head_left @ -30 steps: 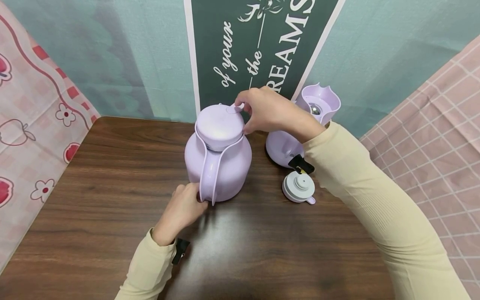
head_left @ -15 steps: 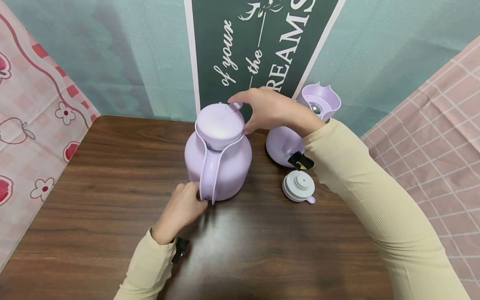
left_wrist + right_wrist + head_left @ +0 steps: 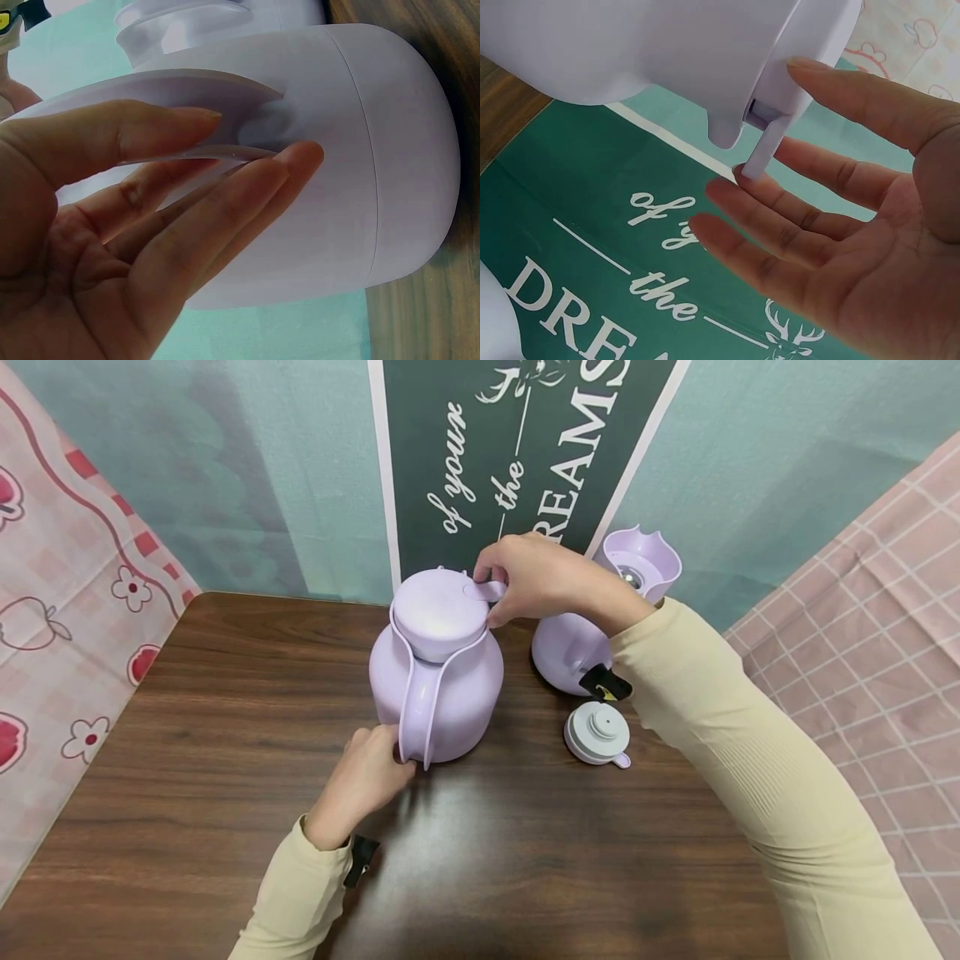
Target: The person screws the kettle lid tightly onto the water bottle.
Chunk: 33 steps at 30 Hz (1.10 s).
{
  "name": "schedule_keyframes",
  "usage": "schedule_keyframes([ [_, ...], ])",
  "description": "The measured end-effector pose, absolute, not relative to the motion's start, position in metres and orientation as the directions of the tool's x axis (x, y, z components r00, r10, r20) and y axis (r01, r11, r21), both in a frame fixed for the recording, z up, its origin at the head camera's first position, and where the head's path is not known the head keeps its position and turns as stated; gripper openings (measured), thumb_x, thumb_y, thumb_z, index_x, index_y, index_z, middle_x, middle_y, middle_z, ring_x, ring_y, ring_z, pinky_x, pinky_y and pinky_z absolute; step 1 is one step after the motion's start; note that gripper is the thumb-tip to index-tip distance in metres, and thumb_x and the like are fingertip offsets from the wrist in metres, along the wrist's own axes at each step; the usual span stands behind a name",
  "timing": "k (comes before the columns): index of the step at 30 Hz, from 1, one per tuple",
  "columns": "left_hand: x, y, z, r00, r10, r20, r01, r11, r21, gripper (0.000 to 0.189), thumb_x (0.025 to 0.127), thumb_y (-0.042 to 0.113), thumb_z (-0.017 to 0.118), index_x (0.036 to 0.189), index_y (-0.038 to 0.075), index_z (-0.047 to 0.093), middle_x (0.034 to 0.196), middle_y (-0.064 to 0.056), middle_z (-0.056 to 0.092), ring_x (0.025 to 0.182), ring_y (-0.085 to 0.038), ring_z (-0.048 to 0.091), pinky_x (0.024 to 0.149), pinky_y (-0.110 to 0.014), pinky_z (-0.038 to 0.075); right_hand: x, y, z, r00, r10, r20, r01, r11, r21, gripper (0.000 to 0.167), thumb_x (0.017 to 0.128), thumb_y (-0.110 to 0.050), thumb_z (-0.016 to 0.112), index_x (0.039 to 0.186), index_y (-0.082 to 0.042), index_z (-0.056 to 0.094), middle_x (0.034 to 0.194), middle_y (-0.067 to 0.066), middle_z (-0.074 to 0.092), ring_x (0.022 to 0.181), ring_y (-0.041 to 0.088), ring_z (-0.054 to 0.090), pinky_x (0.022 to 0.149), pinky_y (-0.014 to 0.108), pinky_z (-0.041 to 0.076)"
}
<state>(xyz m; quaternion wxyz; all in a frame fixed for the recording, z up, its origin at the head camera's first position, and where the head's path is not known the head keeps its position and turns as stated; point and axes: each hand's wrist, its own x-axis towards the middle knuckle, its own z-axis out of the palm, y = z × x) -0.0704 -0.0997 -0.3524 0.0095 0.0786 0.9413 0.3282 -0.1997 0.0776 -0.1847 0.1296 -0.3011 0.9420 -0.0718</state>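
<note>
A lilac thermos jug (image 3: 468, 702) stands upright on the table, its handle (image 3: 422, 706) toward me. My left hand (image 3: 366, 777) holds the handle's lower part; in the left wrist view the thumb lies on one side and the fingers on the other. The round lid (image 3: 438, 602) sits in the jug's mouth, with a short tab (image 3: 492, 591) pointing right. My right hand (image 3: 536, 578) grips the lid at this tab. In the right wrist view, the thumb touches the lid's edge, a finger meets the tab (image 3: 763, 154), and the other fingers are loosely bent.
A second lilac jug (image 3: 566, 652) with an open top stands at the back right, partly behind my right arm. Before it lies a lid (image 3: 597, 732), its grey-white underside up. The brown table (image 3: 225, 760) meets a hanging green cloth (image 3: 330, 527) at the back.
The lid's tab has swung clockwise, from upper right to right. My right fingers have shifted slightly with it. My left hand and the jug stay put.
</note>
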Motion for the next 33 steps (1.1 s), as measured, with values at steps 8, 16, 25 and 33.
schedule_keyframes([
  [8, -0.0702, -0.0992, -0.3523, -0.988, 0.154, 0.031, 0.140, 0.772, 0.620, 0.014, 0.066, 0.000, 0.065, 0.063, 0.008, 0.054, 0.056, -0.002, 0.049, 0.054, -0.021, 0.045, 0.050, -0.036, 0.039, -0.1984, 0.0797, -0.1850, -0.803, -0.559, -0.207, -0.516, 0.825, -0.231, 0.025, 0.072, -0.015, 0.071, 0.092, -0.002, 0.064, 0.079, 0.009, 0.056, 0.077, 0.022, 0.050, 0.068, 0.031, 0.038],
  [16, -0.0704, -0.0996, -0.3523, -0.986, 0.160, 0.038, 0.148, 0.770, 0.620, 0.014, 0.066, 0.000, 0.065, 0.063, 0.008, 0.054, 0.057, -0.002, 0.050, 0.054, -0.021, 0.045, 0.051, -0.036, 0.039, -0.1972, 0.0789, -0.1843, -0.785, -0.585, -0.203, -0.546, 0.808, -0.221, 0.016, 0.070, -0.015, 0.072, 0.076, -0.004, 0.062, 0.071, 0.005, 0.058, 0.077, 0.021, 0.050, 0.070, 0.032, 0.037],
  [25, -0.0699, -0.0999, -0.3512, -0.986, 0.161, 0.037, 0.148, 0.765, 0.627, 0.015, 0.066, 0.000, 0.064, 0.062, 0.009, 0.052, 0.056, -0.001, 0.047, 0.054, -0.021, 0.043, 0.050, -0.035, 0.038, -0.1981, 0.0770, -0.1826, -0.783, -0.571, -0.245, -0.519, 0.818, -0.249, 0.043, 0.072, -0.016, 0.072, 0.110, -0.001, 0.058, 0.100, 0.012, 0.061, 0.095, 0.023, 0.055, 0.083, 0.034, 0.040],
  [33, -0.0700, -0.0995, -0.3514, -0.986, 0.159, 0.040, 0.149, 0.764, 0.627, 0.016, 0.065, 0.000, 0.065, 0.061, 0.009, 0.052, 0.056, -0.001, 0.047, 0.054, -0.021, 0.043, 0.050, -0.036, 0.038, -0.1998, 0.0756, -0.1814, -0.724, -0.623, -0.298, -0.559, 0.782, -0.275, 0.072, 0.075, -0.014, 0.071, 0.138, -0.006, 0.037, 0.128, 0.017, 0.050, 0.122, 0.025, 0.042, 0.098, 0.037, 0.030],
])
